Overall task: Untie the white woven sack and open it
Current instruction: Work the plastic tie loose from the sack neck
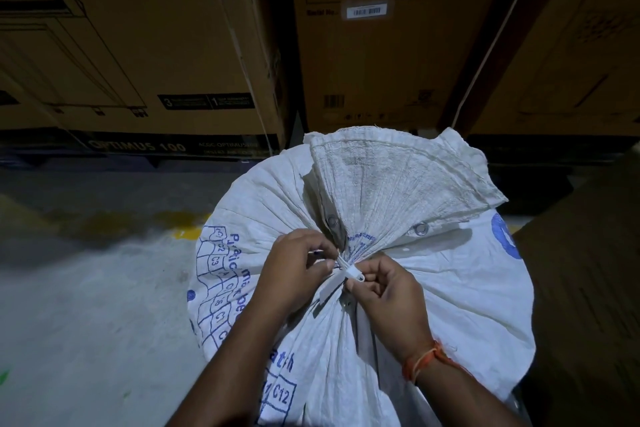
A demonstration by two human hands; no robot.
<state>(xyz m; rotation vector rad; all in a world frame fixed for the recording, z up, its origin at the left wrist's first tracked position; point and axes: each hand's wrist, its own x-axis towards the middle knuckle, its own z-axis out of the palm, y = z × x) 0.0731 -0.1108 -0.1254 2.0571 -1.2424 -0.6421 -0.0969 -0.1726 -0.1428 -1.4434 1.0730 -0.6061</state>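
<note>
A full white woven sack (pixel 460 281) with blue printing stands upright in front of me, its mouth gathered into a tight neck. Above the neck the sack's top flap (pixel 391 184) fans out, showing two metal eyelets. A white plastic tie (pixel 341 274) cinches the neck, its flat tail pointing down-left. My left hand (pixel 294 270) pinches the tie from the left, fingers closed on it. My right hand (pixel 384 291) grips the tie's end from the right with thumb and fingertips. An orange thread sits on my right wrist.
Large brown cardboard boxes (pixel 173 45) are stacked against the back, close behind the sack. A pale concrete floor (pixel 86 288) with a yellow painted mark spreads to the left. A dark brown surface (pixel 595 288) rises at the right edge.
</note>
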